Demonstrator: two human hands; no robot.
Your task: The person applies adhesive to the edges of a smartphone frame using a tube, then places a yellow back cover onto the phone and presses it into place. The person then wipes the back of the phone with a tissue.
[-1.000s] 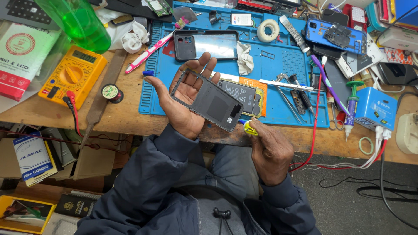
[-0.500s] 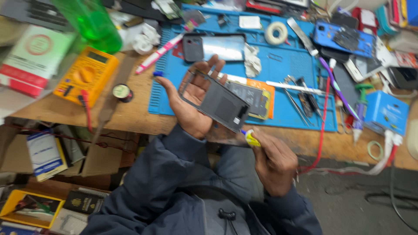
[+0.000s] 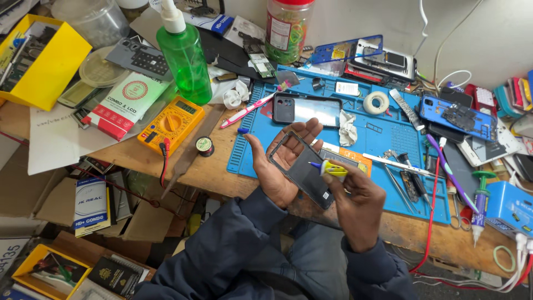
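1. Blue work mat (image 3: 383,141) lay on the bench, with another phone (image 3: 305,108) on it.
2. Left hand (image 3: 280,161) cradled the phone frame (image 3: 302,169) above the mat's near edge – fingers curled round it.
3. Right hand (image 3: 358,203) pinched a small yellow-capped tube (image 3: 332,168) – tip against the frame.

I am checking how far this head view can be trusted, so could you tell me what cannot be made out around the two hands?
- Head view: the underside of the phone frame is hidden by the left hand beneath it.
- The tip of the yellow tool in the right hand is too small to identify.
- The lower part of the blue mat is covered by both hands.
- The white cables run off the right edge.
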